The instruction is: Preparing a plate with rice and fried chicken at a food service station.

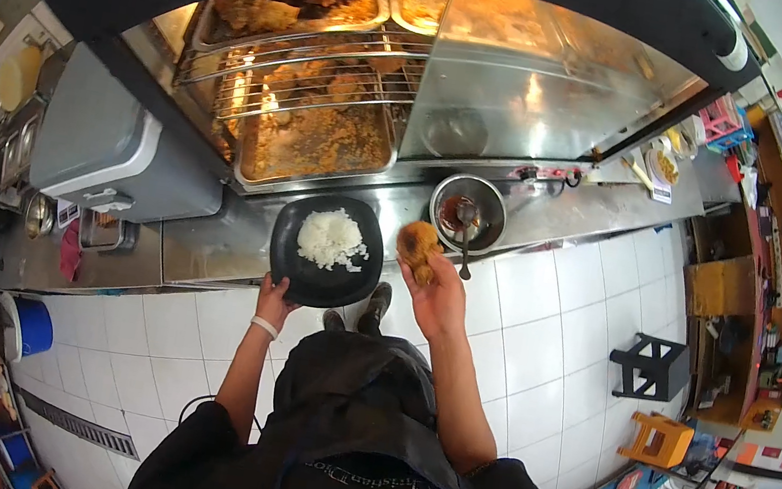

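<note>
My left hand [274, 301] grips the near rim of a black square plate [287, 271]. A mound of white rice [333, 237] lies on that plate. In my right hand [441, 299] is a piece of browned fried chicken [419, 245], held up to the right of the plate and apart from it. Just beyond the chicken, a steel bowl [495, 218] stands on the counter with red sauce [452, 213] in it. A dark ladle [466, 227] rests in the bowl, its handle over the near rim.
A lit warming cabinet [533, 106] stands ahead, its left side uncovered, with a tray of fried food [320, 135] inside. A grey insulated box [124, 151] is at left on the steel counter [208, 247]. Black [652, 367] and orange [661, 440] stools stand on the floor to the right.
</note>
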